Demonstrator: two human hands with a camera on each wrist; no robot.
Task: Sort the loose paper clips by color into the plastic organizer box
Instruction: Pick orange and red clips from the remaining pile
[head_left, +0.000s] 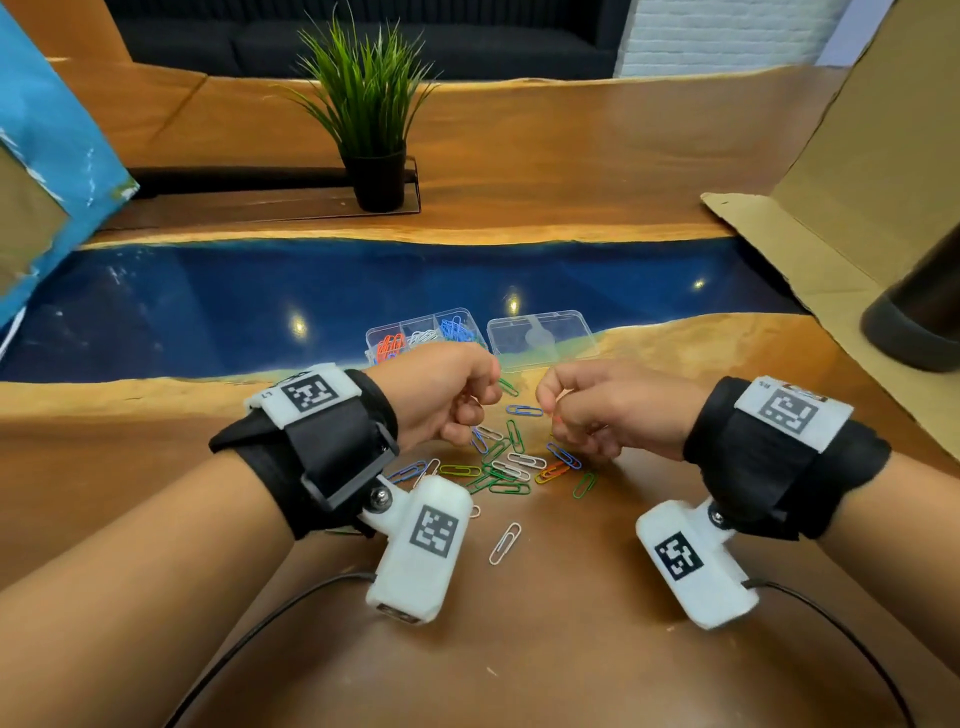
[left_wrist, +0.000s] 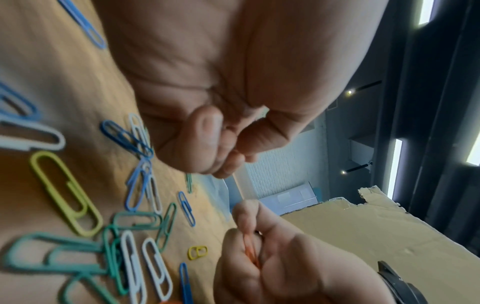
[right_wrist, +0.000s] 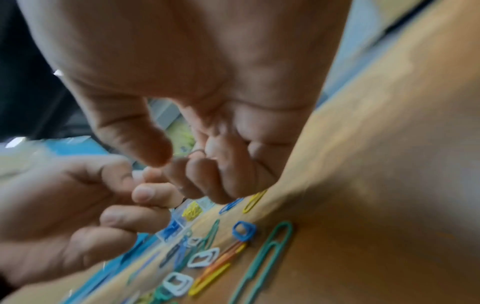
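Centre frame: box (head_left: 423, 332) part-filled, orange, white, blue; many clips (head_left: 506, 465) still loose. Right hand (head_left: 597, 410) pinches orange clip (left_wrist: 251, 252); left hand (head_left: 441, 395) curled, contents unclear.

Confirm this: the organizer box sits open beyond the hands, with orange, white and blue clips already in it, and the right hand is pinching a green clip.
One thing is off: the clip in the right hand is orange, not green, as the left wrist view shows. The organizer box is indeed open beyond the hands, holding orange, white and blue clips.

Head camera looks down from above; both wrist cameras sit close, sharing the paper clips (head_left: 511, 460).
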